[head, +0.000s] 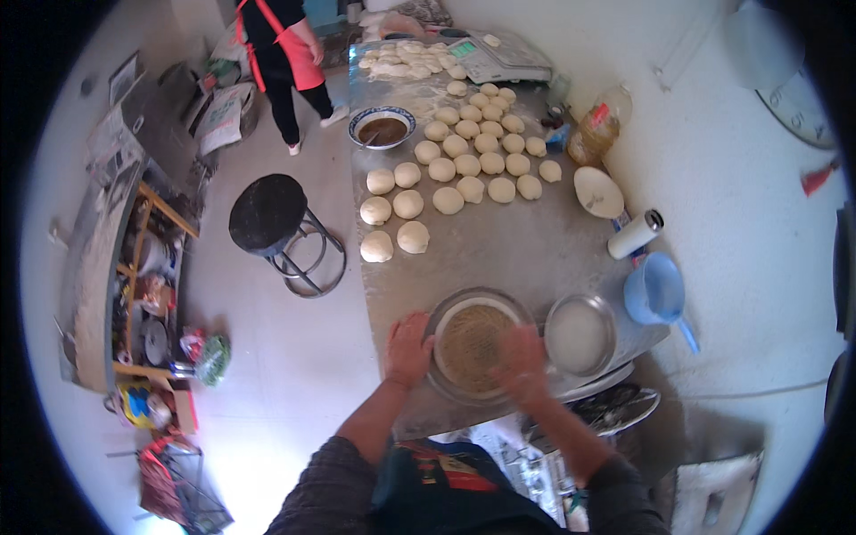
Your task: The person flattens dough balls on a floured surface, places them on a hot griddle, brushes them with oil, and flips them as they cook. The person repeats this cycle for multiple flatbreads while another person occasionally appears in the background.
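In front of me a round metal tray (455,301) holds a pale-rimmed round with a brown, grainy surface (475,341); I cannot tell whether it is seeds or crumbs. My left hand (408,348) holds the tray's left rim, its thumb at the edge. Blurred by motion, my right hand (525,368) is over the right part of the brown surface; whether it holds anything cannot be seen. Just right of it stands a metal bowl (580,336) with whitish contents. Further up the table (468,257) lie several rows of round dough balls (470,189).
A patterned bowl of brown sauce (382,128) sits at the left edge. Behind are dough pieces (408,60) and a scale (495,59). Along the wall are an oil bottle (595,137), a white bowl (598,192), a white cylinder (635,234) and a blue dipper (654,289). A stool (269,214) and a person (284,60) are left.
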`<state>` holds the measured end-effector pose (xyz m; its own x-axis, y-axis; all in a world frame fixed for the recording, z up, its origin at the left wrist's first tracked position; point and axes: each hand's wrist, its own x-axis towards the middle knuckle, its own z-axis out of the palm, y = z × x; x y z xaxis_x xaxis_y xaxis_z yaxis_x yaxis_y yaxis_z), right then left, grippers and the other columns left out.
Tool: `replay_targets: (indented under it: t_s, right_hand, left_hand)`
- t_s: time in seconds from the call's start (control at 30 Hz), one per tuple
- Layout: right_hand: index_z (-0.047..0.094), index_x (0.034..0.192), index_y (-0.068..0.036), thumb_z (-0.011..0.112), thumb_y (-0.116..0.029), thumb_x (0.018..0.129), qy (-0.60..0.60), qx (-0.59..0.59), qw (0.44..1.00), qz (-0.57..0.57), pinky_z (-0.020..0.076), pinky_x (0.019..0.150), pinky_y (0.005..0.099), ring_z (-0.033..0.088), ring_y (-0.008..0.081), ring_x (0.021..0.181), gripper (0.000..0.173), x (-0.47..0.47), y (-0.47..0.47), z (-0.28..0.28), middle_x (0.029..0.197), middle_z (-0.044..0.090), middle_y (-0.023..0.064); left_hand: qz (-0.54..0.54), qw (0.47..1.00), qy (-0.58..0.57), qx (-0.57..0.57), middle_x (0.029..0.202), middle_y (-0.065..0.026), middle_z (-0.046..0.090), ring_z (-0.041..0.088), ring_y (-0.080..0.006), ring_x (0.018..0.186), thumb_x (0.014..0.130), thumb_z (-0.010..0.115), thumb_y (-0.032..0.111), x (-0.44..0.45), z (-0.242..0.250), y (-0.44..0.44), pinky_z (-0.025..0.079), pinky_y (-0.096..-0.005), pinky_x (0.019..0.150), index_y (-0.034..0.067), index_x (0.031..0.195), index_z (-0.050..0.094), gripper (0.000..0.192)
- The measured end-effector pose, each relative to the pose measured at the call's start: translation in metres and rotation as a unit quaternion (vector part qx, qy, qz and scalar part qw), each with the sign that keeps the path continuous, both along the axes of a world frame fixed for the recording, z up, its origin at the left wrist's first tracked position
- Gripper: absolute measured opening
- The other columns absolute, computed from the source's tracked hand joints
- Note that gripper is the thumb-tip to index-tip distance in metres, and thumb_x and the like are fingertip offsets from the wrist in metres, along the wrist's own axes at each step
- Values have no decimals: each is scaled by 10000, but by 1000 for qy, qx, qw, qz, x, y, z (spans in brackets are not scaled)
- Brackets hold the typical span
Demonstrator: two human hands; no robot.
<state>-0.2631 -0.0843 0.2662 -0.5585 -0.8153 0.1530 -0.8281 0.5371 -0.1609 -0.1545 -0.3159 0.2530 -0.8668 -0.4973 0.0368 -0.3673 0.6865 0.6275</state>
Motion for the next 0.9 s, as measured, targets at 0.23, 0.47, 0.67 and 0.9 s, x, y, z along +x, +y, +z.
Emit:
replay_targets:
  t_s: [0.23,0.47,0.67,0.9]
  right_hand:
    - [238,1387,-27,558,-324,845,-137,-179,974,38,215,1062,466,249,337,1321,696,-53,-158,-11,1420,227,241]
    - [446,1248,0,694,-206,695,-397,-203,885,-139,396,933,380,476,326,1134,640,-109,-300,-34,1232,471,220]
    - [611,1039,-100,554,42,646,-197,-348,915,53,404,889,363,532,314,917,422,-67,-173,16,972,553,131]
    - [632,1048,-126,556,49,688,-176,-250,942,141,425,873,376,538,324,981,407,-19,-24,10,1055,552,136]
  left_hand:
    - [17,999,-42,-6,1297,-68,476,344,-207,1288,865,497,243,0,1,1,204,-399,1079,115,1274,443,432]
    - [20,998,-25,-61,1315,-42,457,346,-182,1282,871,496,271,3,0,4,223,-388,1071,123,1278,436,437]
    - [21,998,-36,-35,1293,-54,474,359,-195,1272,864,507,258,1,4,2,233,-397,1064,113,1250,459,415]
    - [18,999,-16,-46,1279,-44,487,365,-193,1266,860,510,235,-1,-2,0,228,-399,1059,124,1237,470,395]
